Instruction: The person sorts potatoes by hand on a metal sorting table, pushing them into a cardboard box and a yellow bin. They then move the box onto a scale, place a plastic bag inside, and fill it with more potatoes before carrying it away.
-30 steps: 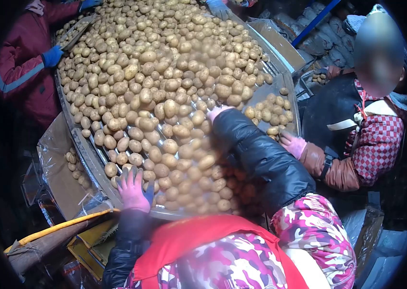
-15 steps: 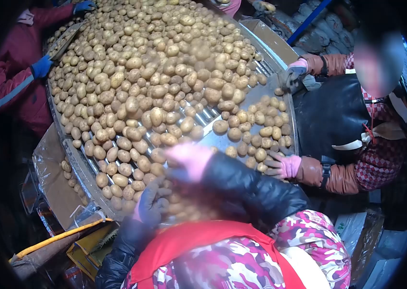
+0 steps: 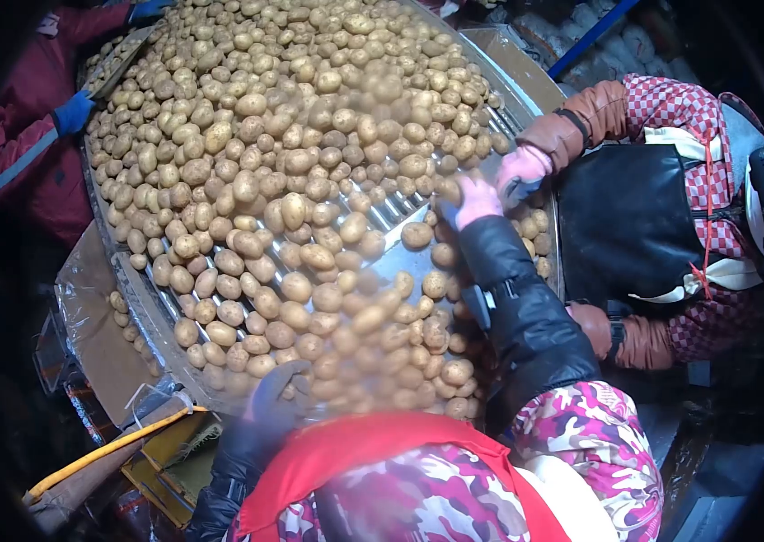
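My left hand (image 3: 274, 396), in a grey and pink glove, is at the near edge of the potatoes (image 3: 219, 135), its fingers apart and loosely curved beside them. My right hand (image 3: 476, 200), in a pink and grey glove, reaches out over the metal plate (image 3: 398, 262). Its fingers are closed on a potato (image 3: 448, 189). Close by on the right is a co-worker's gloved hand (image 3: 522, 173). Loose potatoes lie below my right forearm and between my two arms, some blurred.
A co-worker in a dark apron (image 3: 621, 221) stands at the right. At the left, another in red holds a flat board (image 3: 121, 65) over the potatoes. Cardboard boxes (image 3: 102, 316) flank the roller table (image 3: 142, 298); a yellow-edged bag (image 3: 115, 447) sits lower left.
My right hand has moved up and right from the near potatoes. More potatoes show on the near plate. The right co-worker leans differently, upper hand now beside mine, lower hand hidden.
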`<state>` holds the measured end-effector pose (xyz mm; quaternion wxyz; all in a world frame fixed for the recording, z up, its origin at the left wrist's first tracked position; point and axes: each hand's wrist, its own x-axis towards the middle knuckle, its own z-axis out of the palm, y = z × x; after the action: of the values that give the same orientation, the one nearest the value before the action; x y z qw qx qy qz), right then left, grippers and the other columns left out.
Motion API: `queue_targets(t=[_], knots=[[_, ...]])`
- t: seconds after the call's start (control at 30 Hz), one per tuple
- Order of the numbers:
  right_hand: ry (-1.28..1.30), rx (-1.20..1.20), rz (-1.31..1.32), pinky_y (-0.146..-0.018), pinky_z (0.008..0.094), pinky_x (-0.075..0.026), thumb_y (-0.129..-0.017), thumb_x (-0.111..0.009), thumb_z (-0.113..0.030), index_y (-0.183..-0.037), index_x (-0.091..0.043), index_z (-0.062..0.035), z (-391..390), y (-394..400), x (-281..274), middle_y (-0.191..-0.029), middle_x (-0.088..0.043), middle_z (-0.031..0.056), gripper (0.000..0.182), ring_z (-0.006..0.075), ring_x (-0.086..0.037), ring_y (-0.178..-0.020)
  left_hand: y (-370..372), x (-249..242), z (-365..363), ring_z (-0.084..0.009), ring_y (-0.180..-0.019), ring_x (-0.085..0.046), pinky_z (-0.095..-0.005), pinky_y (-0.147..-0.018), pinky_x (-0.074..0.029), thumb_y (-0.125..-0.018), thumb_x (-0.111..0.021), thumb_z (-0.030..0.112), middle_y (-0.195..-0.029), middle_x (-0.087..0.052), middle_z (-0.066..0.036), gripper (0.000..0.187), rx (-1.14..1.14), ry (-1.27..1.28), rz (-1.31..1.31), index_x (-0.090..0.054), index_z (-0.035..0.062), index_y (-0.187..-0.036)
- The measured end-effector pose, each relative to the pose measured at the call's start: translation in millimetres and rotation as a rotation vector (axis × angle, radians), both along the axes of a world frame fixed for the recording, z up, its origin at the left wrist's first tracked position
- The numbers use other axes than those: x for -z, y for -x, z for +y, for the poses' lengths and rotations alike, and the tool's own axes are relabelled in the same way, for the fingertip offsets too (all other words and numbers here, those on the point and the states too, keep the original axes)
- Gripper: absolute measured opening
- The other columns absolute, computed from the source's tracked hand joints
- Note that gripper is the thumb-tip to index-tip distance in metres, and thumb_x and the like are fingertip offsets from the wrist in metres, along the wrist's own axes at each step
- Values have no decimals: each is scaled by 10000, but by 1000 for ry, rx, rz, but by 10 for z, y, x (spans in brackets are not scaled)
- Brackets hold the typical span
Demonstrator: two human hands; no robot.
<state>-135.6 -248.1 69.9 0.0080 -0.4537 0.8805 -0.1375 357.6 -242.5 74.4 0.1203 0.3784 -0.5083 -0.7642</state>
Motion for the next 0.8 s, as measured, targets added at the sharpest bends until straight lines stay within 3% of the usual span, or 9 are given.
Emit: queue_targets(t=[0.1,0.2,0.23,0.33,0.43,0.53,0.57,0.67,0.8], knots=[[-393,-115,-117,-1008,495,-517,-800,-784,-519,-1269,-692,-106,153,-32,-361,-1227,-683,245,632,429,-652,-1151,-28,132,-43,-111,-757,-569,-238,-665,-472,-1045,-493,32,-942,-606,-6,367,-34,-186,-26,-572,33,-1403],[-246,-82,-263,-978,492,-529,-833,-760,-506,-1269,-695,-100,-22,-312,-627,-1182,-703,222,599,417,-673,-1108,-5,24,-133,-134,-771,-592,-259,-660,-477,-1086,-459,167,-943,-618,-22,368,-57,-404,-57,-565,21,-1407],[-176,-168,-107,-979,478,-526,-868,-742,-449,-1276,-700,-107,-133,-417,-649,-1193,-699,206,534,395,-667,-1128,-8,47,-143,-141,-772,-596,-266,-656,-477,-1093,-445,208,-942,-621,-25,386,-51,-437,-52,-564,16,-1407],[-269,-331,-83,-1005,448,-515,-946,-655,-283,-1208,-696,-102,-621,-505,-178,-1201,-697,188,321,375,-648,-1171,10,30,-144,-146,-770,-594,-275,-652,-474,-1100,-439,250,-934,-624,-32,408,-121,-556,-57,-563,8,-1403],[-333,-249,5,-1005,459,-520,-964,-612,-221,-1194,-680,-114,-828,-672,-98,-1222,-700,170,263,368,-653,-1182,-66,185,-132,-148,-777,-586,-279,-654,-469,-1100,-447,263,-932,-624,-43,410,-91,-482,-35,-566,5,-1396],[-426,-147,-110,-1004,466,-526,-952,-638,-241,-1218,-668,-129,-860,-614,-41,-1218,-714,164,291,355,-668,-1183,25,-78,-178,-162,-801,-586,-291,-663,-472,-1098,-456,266,-941,-623,-61,411,-63,-522,-26,-561,2,-1394],[-548,-170,-164,-1005,461,-530,-933,-666,-282,-1236,-676,-136,-846,-702,-426,-1211,-724,172,336,366,-677,-1178,35,-66,-187,-168,-808,-586,-298,-667,-474,-1097,-458,266,-943,-622,-66,411,-62,-529,-19,-560,0,-1393],[-617,-181,-232,-1019,457,-525,-917,-677,-336,-1269,-676,-130,-829,-519,-430,-1201,-727,186,408,377,-672,-1181,-50,188,-187,-190,-820,-589,-320,-678,-481,-1097,-460,270,-946,-621,-82,414,-39,-491,-9,-556,-4,-1392],[-236,-164,-275,-1041,474,-509,-931,-637,-384,-1298,-668,-141,-932,-761,-478,-1291,-688,201,441,377,-652,-1212,-24,160,-203,-220,-825,-593,-350,-691,-489,-1092,-493,289,-974,-626,-106,442,16,-512,-25,-528,-1,-1424]])
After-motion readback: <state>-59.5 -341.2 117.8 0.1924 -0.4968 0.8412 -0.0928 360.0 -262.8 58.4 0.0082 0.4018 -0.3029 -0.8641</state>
